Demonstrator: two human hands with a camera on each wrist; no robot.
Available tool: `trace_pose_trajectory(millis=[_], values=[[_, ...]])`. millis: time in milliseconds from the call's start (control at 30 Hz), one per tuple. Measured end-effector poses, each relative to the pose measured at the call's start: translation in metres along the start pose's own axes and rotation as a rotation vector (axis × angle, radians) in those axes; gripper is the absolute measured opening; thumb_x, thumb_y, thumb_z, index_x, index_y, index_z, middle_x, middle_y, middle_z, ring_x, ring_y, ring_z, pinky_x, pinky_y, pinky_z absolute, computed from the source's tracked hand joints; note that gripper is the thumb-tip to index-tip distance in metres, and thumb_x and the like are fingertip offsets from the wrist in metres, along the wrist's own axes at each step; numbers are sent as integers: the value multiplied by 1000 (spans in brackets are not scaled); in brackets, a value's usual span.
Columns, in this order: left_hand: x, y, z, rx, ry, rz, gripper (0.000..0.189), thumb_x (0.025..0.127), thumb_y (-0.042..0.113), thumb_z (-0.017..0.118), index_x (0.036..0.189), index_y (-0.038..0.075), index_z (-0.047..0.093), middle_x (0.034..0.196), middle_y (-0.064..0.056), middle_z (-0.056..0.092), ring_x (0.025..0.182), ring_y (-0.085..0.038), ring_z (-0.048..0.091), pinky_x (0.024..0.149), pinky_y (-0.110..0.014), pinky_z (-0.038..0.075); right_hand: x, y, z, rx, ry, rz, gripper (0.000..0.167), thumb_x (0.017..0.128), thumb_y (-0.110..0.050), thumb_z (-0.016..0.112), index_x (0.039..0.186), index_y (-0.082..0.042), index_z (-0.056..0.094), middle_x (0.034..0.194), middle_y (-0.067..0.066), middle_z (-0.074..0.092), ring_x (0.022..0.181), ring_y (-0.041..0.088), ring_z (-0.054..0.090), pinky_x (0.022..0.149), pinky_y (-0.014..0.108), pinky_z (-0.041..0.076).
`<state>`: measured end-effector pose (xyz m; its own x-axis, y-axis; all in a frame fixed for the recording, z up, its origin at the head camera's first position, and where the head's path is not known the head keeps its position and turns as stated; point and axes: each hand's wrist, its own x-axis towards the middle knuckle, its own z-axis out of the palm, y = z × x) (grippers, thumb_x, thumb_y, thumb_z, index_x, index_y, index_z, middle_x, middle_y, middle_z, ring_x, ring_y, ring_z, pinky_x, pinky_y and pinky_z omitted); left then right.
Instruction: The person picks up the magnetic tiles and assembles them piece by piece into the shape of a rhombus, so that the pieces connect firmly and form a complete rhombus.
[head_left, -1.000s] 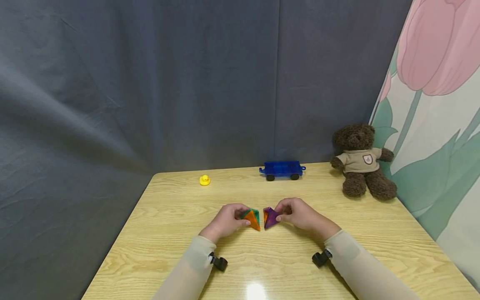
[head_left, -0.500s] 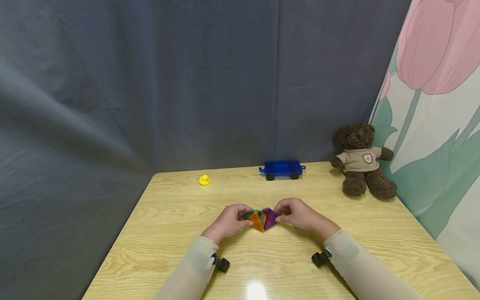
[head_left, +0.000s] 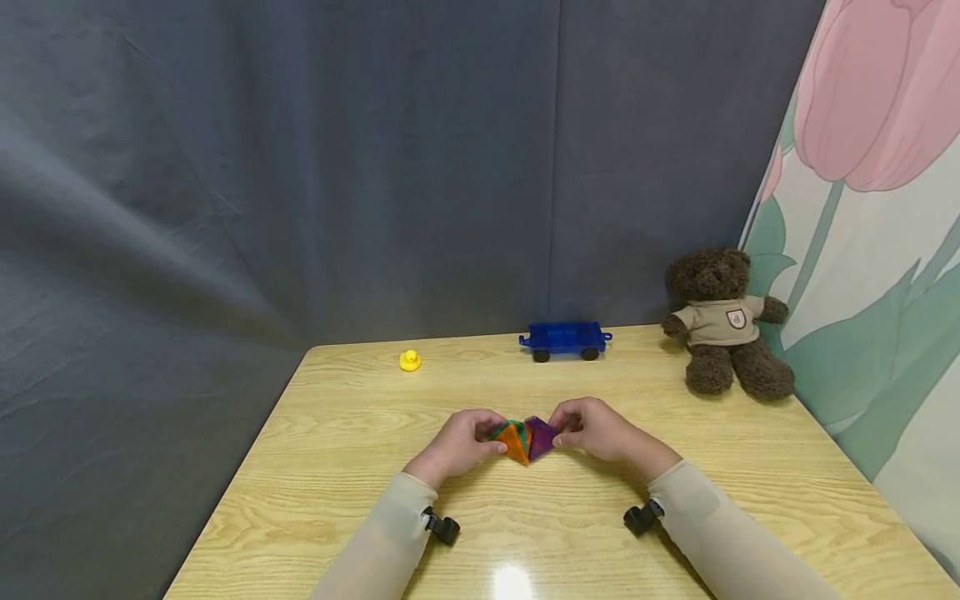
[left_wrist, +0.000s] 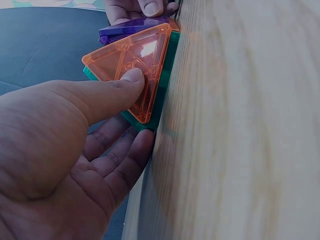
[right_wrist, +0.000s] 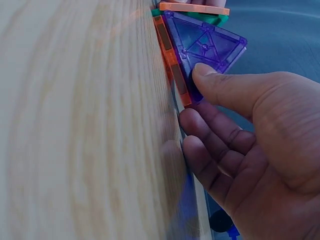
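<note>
My left hand (head_left: 459,447) pinches a pair of translucent triangular magnetic tiles, thumb on the orange tile (left_wrist: 150,52) and fingers behind the green tile (left_wrist: 168,82). Across from it, my right hand (head_left: 600,430) grips another pair, its thumb on the purple tile (right_wrist: 220,40). An orange tile (right_wrist: 171,57) lies against the table side of that purple one. Both pairs lean upward from the tabletop and meet in the middle in the head view. Parts of the rear tiles are hidden behind the front ones and the fingers.
A small yellow rubber duck (head_left: 409,361) sits at the back left of the wooden table (head_left: 337,500). Behind the hands stands a blue toy wagon (head_left: 566,339) with black wheels. A brown teddy bear (head_left: 723,325) sits at the back right, near the wall.
My left hand has moved slightly right with the orange and green tiles, closing the gap to the purple and orange pair. The right hand has stayed almost still.
</note>
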<state>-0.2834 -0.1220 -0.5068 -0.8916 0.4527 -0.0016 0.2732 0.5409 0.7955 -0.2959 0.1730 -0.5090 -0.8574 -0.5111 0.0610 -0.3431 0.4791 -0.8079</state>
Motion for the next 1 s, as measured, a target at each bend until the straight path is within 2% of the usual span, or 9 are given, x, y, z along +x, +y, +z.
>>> trace_pose_trajectory(millis=[167, 433, 1000], values=[[-1, 0, 0, -7, -5, 0, 29, 97, 16, 78, 125, 19, 73, 112, 10, 71, 98, -8, 66, 88, -29, 56, 0, -1, 1, 11, 10, -2, 11, 94, -12, 81, 100, -18, 75, 92, -1, 71, 84, 21, 66, 71, 32, 56], [0, -1, 1, -7, -6, -14, 29, 97, 19, 78, 125, 21, 73, 113, 11, 72, 97, -8, 66, 88, -29, 56, -1, -2, 2, 63, 17, 10, 12, 95, -7, 78, 102, -16, 75, 97, 1, 72, 87, 24, 69, 64, 33, 57], [1, -2, 0, -9, -4, 4, 28, 97, 19, 79, 124, 20, 73, 112, 9, 72, 96, -9, 66, 86, -30, 56, 1, -2, 2, 71, 21, -19, 11, 97, -11, 77, 106, -17, 75, 103, 2, 70, 88, 23, 69, 69, 34, 59]])
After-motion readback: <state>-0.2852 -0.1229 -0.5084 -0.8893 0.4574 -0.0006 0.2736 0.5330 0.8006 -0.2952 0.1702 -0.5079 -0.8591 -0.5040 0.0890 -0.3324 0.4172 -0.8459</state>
